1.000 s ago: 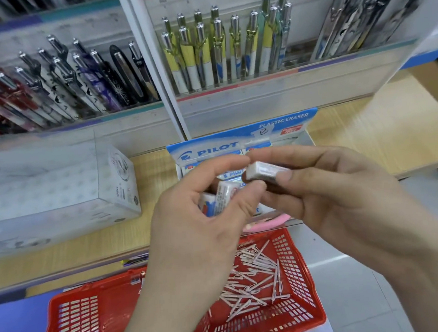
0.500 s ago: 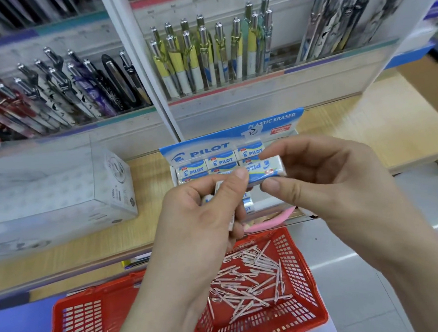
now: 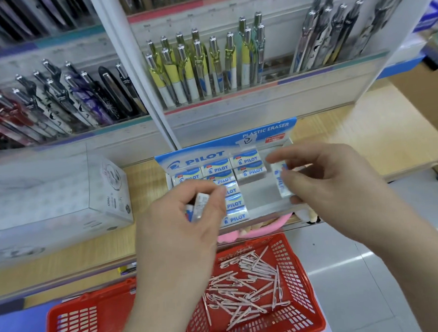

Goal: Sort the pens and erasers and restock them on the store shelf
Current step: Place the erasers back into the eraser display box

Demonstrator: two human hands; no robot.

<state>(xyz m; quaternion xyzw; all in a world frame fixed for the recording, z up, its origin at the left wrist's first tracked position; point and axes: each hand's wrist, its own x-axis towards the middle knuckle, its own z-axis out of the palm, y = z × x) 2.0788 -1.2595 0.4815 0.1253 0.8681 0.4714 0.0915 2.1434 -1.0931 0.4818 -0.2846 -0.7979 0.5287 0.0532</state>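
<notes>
A blue-and-white Pilot eraser display box [image 3: 226, 142] stands on the wooden shelf, with several erasers [image 3: 248, 161] lined up in its left and back rows. My right hand [image 3: 328, 181] pinches one white eraser [image 3: 281, 182] upright over the box's bare right side. My left hand [image 3: 180, 220] grips one or two more erasers [image 3: 200, 208] just left of the box front. Below, a red basket [image 3: 301, 284] holds several pale pink pens [image 3: 244, 288].
A white carton [image 3: 59, 200] sits on the shelf to the left. Racks of pens [image 3: 206, 68] stand upright behind the box, with dark pens [image 3: 60, 99] at left and silver ones [image 3: 333, 33] at right. Something pink [image 3: 230, 235] hangs under the shelf edge.
My hands have come apart. The right hand carried its eraser rightward and turned it upright over the box, while the left hand stayed low with its erasers.
</notes>
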